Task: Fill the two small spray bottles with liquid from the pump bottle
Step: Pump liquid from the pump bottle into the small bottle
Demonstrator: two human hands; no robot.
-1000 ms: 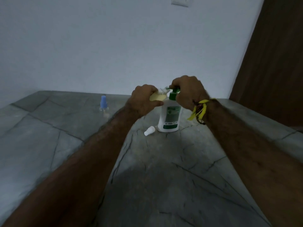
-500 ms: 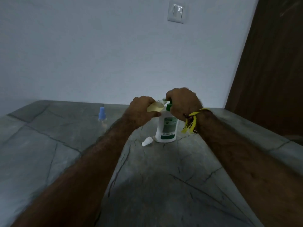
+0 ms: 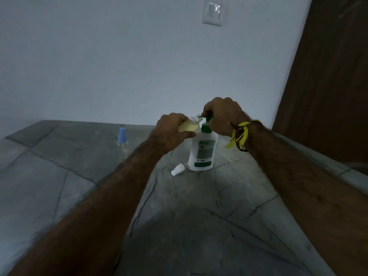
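A white pump bottle [image 3: 202,151] with a green label and green pump stands upright on the grey stone floor [image 3: 199,216]. My right hand [image 3: 223,116] is closed over its pump head. My left hand [image 3: 171,132] holds a small clear spray bottle [image 3: 189,126], tilted, with yellowish liquid inside and its open mouth at the pump's nozzle. A white spray cap [image 3: 177,169] lies on the floor just left of the pump bottle's base. A second small spray bottle [image 3: 122,138] with a blue cap stands upright farther left.
A white wall [image 3: 119,66] rises right behind the bottles, with a light switch [image 3: 212,13] high up. A dark wooden door [image 3: 328,86] stands at the right. My right wrist wears a yellow thread band [image 3: 240,134].
The view has tilted up a little, so the hands and bottles sit lower in the frame. Both hands keep their grips; the pump head stays under my right hand.
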